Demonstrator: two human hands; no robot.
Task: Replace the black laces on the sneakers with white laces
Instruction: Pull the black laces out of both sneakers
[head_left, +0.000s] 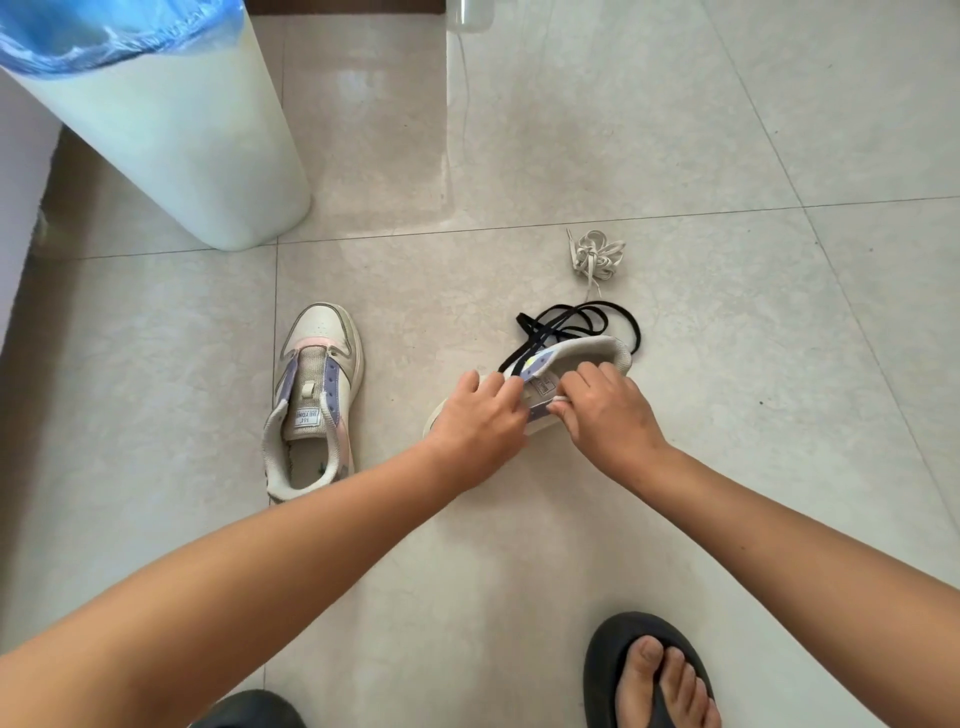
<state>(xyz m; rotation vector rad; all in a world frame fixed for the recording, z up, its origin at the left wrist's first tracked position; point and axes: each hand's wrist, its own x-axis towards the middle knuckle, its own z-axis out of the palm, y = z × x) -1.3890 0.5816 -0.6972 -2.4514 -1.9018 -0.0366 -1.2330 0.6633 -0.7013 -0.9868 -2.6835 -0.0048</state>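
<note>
The sneaker (571, 364) lies on its side on the floor (727, 467), black lace (582, 317) piled just behind it. The left hand (478, 421) grips its upper; the right hand (608, 410) pinches a white lace end (561, 399). A second sneaker (314, 395) stands unlaced to the left, a white lace bundle (597, 254) farther back.

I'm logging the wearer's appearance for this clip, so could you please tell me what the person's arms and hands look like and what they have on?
Both arms are bare as far up as the view shows, with no sleeves in sight. The left hand and right hand wear no gloves, and I can see no rings, watch or bracelets on them. The nails look short and unpainted, though they are small in this view. No markings show on either forearm.
</note>
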